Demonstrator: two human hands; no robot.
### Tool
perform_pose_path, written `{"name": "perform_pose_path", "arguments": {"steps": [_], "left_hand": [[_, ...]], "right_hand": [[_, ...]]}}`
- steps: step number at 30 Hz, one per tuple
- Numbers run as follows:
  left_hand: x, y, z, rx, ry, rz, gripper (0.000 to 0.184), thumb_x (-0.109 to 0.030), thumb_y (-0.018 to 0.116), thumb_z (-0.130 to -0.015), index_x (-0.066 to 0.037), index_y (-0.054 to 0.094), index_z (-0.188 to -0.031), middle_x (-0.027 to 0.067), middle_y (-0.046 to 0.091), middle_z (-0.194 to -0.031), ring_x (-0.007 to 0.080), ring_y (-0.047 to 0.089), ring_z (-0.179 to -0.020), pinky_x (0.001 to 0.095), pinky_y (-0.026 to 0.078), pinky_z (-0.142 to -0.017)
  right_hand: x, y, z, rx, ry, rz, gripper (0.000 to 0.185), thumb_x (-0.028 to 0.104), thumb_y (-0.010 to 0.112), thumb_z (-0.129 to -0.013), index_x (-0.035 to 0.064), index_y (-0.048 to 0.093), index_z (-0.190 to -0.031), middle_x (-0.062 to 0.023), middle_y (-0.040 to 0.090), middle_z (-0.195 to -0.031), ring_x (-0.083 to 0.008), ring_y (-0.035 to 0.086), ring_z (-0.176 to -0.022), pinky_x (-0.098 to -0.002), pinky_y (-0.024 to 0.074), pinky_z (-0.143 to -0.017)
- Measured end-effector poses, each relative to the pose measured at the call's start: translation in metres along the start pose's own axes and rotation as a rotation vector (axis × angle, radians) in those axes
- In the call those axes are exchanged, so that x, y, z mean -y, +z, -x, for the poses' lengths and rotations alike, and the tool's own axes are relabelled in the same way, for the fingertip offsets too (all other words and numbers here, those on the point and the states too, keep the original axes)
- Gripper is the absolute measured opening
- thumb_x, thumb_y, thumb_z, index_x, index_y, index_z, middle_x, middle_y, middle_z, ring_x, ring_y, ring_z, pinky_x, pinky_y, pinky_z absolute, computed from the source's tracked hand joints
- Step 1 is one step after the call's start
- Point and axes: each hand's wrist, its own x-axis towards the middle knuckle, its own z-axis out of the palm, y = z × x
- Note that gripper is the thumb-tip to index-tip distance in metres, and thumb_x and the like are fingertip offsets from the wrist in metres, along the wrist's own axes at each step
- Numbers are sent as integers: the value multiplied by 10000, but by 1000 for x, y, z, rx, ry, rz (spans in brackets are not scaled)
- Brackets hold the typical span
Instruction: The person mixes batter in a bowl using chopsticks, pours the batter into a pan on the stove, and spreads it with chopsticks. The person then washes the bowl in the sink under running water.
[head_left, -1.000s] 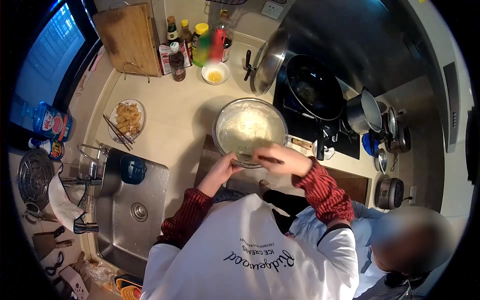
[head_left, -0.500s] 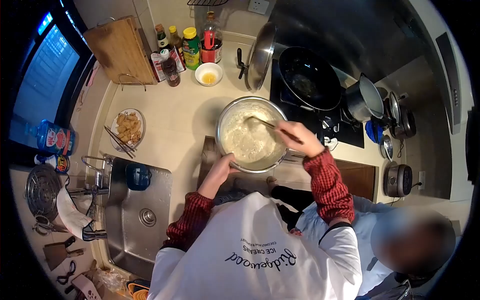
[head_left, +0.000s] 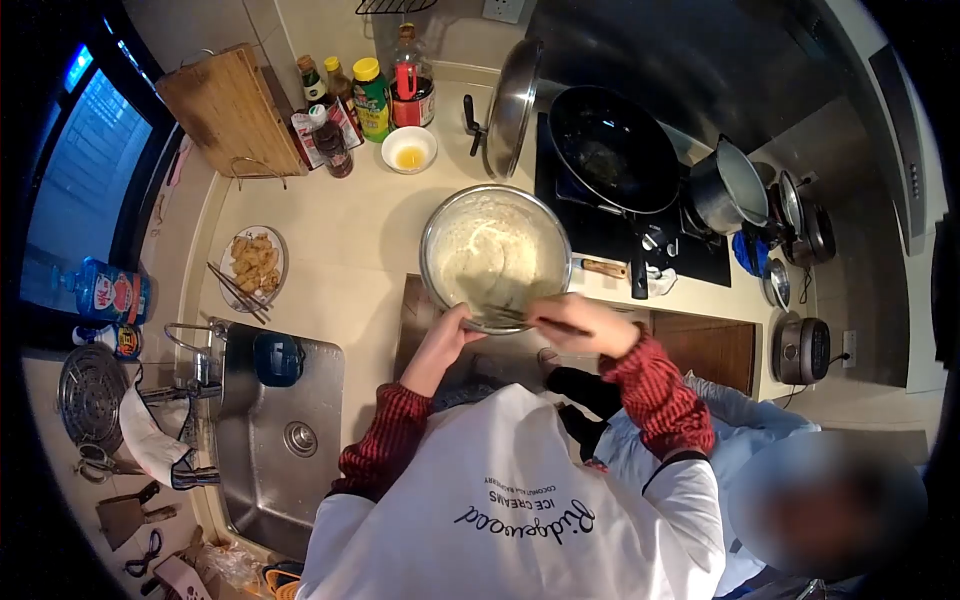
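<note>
Bowl: steel, held over the near edge of the counter, the centre of this clock; pale, wet batter coated its inside.
Left hand: gripped the rim at seven o'clock.
Right hand: closed around a utensil near five o'clock, the blurred end against the near inner wall.
Small bowl: white, at eleven o'clock, with a little yellow liquid.
Plate: at nine o'clock, heaped with golden-brown food, chopsticks across its lower edge.
Wok: between one and two o'clock, on the stove, contents too dark to tell.
Pot: between two and three, contents unclear.
Sink: at eight o'clock, holding a blue tub.
</note>
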Motion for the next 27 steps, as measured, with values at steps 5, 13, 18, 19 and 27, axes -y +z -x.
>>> {"name": "perform_pose_path", "arguments": {"steps": [5,13,18,19,27], "left_hand": [[-2,3,6,17,-39,-48,341,-65,455,-749,33,467,-1076,112,569,-1007,200,580,-885,354,504,-745],[-1,12,13,-37,59,-85,340,-87,468,-751,-2,487,-1079,103,567,-1010,193,577,-872,347,509,-701],[-8,-29,7,-1,-39,-146,319,-101,470,-771,-12,490,-1077,94,564,-1027,204,565,-903,354,498,-729],[-5,-17,-1,-34,-31,-117,315,-99,466,-772,-9,493,-1072,96,565,-1025,204,564,-907,357,494,-743],[-8,9,18,73,-52,-92,339,-78,481,-737,23,487,-1061,116,561,-1028,213,578,-882,366,499,-742]], "right_hand": [[-23,-19,-15,-317,119,15,67,70,490,-789,10,484,-818,-148,499,-620,-277,523,-546,-346,396,-511],[-24,13,-11,-121,95,-159,115,91,520,-813,20,525,-904,-113,504,-676,-225,519,-623,-325,409,-564],[-28,-31,19,-154,352,40,129,107,519,-760,41,496,-868,-129,534,-679,-232,563,-643,-292,426,-563],[-20,-21,22,-135,203,27,120,106,511,-767,38,497,-865,-138,533,-688,-231,563,-663,-299,425,-584],[-19,-38,35,-387,266,-17,202,138,518,-805,11,532,-961,-124,546,-648,-208,534,-555,-316,412,-522]]}}
